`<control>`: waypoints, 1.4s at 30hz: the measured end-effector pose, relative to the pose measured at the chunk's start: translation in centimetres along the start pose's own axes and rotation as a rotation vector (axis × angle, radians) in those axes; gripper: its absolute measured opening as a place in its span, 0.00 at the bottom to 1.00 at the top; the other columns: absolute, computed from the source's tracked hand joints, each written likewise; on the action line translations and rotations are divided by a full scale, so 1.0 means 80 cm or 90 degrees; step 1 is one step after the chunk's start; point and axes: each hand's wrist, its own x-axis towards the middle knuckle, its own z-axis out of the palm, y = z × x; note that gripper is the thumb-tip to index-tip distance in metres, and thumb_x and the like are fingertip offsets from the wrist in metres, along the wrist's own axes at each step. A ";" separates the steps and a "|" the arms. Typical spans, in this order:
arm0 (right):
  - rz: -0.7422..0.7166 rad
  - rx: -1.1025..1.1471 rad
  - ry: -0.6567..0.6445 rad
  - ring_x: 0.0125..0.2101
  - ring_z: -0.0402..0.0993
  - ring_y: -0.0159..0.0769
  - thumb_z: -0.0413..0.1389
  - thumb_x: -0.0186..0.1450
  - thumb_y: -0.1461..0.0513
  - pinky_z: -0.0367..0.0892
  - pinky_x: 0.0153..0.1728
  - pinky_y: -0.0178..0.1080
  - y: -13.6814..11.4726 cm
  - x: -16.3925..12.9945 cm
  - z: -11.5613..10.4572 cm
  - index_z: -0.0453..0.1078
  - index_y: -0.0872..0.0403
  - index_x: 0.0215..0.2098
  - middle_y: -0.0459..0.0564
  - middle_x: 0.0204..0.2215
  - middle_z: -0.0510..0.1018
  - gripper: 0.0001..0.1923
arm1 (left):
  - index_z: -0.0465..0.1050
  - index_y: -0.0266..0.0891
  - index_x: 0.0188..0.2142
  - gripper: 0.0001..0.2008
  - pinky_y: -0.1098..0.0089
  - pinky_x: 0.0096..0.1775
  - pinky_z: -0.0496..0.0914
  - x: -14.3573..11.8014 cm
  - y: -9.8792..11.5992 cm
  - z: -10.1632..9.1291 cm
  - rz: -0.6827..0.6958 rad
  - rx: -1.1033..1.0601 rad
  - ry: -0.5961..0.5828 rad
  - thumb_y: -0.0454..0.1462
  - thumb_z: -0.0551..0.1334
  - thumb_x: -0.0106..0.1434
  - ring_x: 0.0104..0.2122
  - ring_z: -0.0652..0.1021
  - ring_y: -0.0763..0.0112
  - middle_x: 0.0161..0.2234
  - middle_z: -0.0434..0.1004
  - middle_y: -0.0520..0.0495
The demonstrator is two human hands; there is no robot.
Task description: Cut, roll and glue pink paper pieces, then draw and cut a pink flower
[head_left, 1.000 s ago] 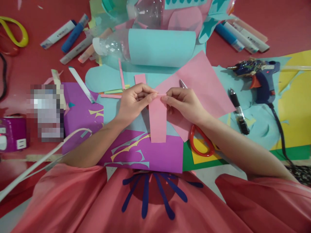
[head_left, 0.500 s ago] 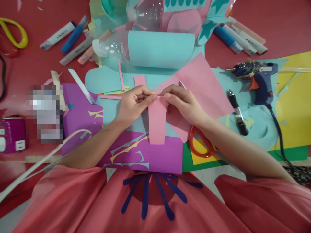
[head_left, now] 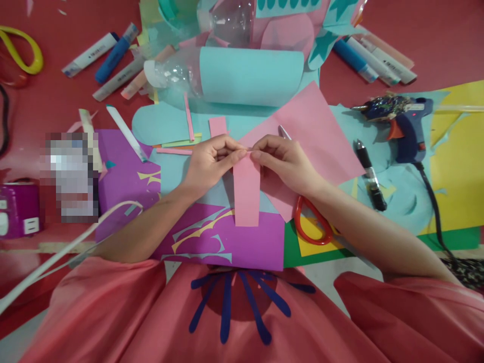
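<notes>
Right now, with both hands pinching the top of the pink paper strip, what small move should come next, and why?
Probably press the fold flat along the top edge. The left hand and right hand both pinch the top end of the pink strip, where a narrow lip looks turned over, while the rest hangs loose over the purple sheet. The scissors and glue gun lie untouched.

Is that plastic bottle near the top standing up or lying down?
Lying down: the plastic bottle rests on its side, white cap pointing left, blue paper wrapped around its body.
</notes>
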 end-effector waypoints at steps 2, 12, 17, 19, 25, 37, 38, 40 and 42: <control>0.005 0.005 0.000 0.23 0.66 0.28 0.57 0.64 0.63 0.61 0.25 0.33 0.000 0.000 0.000 0.67 0.53 0.26 0.42 0.21 0.71 0.08 | 0.73 0.38 0.27 0.18 0.74 0.30 0.72 0.000 0.001 0.001 -0.006 -0.005 0.002 0.51 0.68 0.57 0.28 0.79 0.74 0.27 0.80 0.50; 0.023 0.006 -0.005 0.20 0.66 0.27 0.56 0.65 0.63 0.60 0.23 0.33 0.001 -0.001 0.000 0.66 0.53 0.24 0.41 0.18 0.70 0.10 | 0.73 0.38 0.27 0.17 0.74 0.30 0.72 -0.001 0.001 0.002 -0.011 -0.035 0.001 0.49 0.69 0.56 0.29 0.79 0.74 0.27 0.80 0.50; 0.014 0.013 -0.004 0.21 0.66 0.27 0.58 0.64 0.61 0.61 0.24 0.33 0.002 -0.001 0.001 0.66 0.53 0.25 0.41 0.19 0.70 0.10 | 0.74 0.38 0.28 0.15 0.74 0.32 0.73 -0.001 0.000 0.001 -0.026 -0.021 -0.004 0.48 0.68 0.57 0.30 0.79 0.74 0.28 0.80 0.50; 0.016 0.008 -0.002 0.21 0.66 0.28 0.58 0.64 0.60 0.62 0.24 0.33 0.002 -0.001 0.000 0.66 0.52 0.26 0.41 0.19 0.70 0.10 | 0.74 0.39 0.28 0.14 0.74 0.32 0.72 -0.001 0.000 0.000 -0.023 -0.016 -0.004 0.47 0.67 0.58 0.30 0.79 0.74 0.28 0.80 0.51; 0.018 0.018 -0.004 0.21 0.67 0.28 0.59 0.64 0.58 0.62 0.24 0.34 0.002 -0.001 0.000 0.66 0.52 0.26 0.41 0.19 0.70 0.12 | 0.73 0.38 0.27 0.15 0.75 0.30 0.71 0.000 0.000 0.000 -0.009 -0.012 -0.003 0.48 0.67 0.58 0.28 0.78 0.75 0.27 0.79 0.51; 0.012 0.013 -0.010 0.22 0.66 0.28 0.60 0.63 0.54 0.63 0.25 0.35 0.002 0.000 0.001 0.66 0.52 0.27 0.41 0.21 0.70 0.13 | 0.73 0.38 0.27 0.19 0.74 0.29 0.70 0.000 0.002 0.001 -0.019 -0.007 -0.006 0.52 0.68 0.56 0.28 0.77 0.75 0.27 0.78 0.51; 0.014 0.016 -0.015 0.22 0.66 0.28 0.61 0.62 0.55 0.62 0.25 0.34 0.002 0.000 0.001 0.66 0.52 0.28 0.41 0.21 0.71 0.11 | 0.73 0.39 0.27 0.19 0.75 0.29 0.69 0.000 0.002 0.001 -0.019 -0.008 -0.008 0.52 0.68 0.56 0.28 0.77 0.75 0.27 0.78 0.51; 0.020 0.025 -0.016 0.22 0.65 0.28 0.60 0.62 0.58 0.62 0.24 0.34 0.001 0.000 0.001 0.66 0.52 0.27 0.41 0.21 0.71 0.10 | 0.74 0.39 0.28 0.17 0.75 0.27 0.67 0.000 0.002 0.001 -0.014 -0.003 -0.008 0.51 0.67 0.57 0.25 0.75 0.76 0.25 0.76 0.52; 0.028 0.031 -0.012 0.21 0.65 0.28 0.59 0.62 0.60 0.61 0.23 0.34 0.001 -0.001 0.001 0.66 0.52 0.27 0.41 0.20 0.70 0.08 | 0.76 0.40 0.31 0.14 0.75 0.23 0.62 0.000 0.002 0.000 -0.009 0.019 -0.008 0.49 0.66 0.60 0.20 0.69 0.78 0.20 0.70 0.55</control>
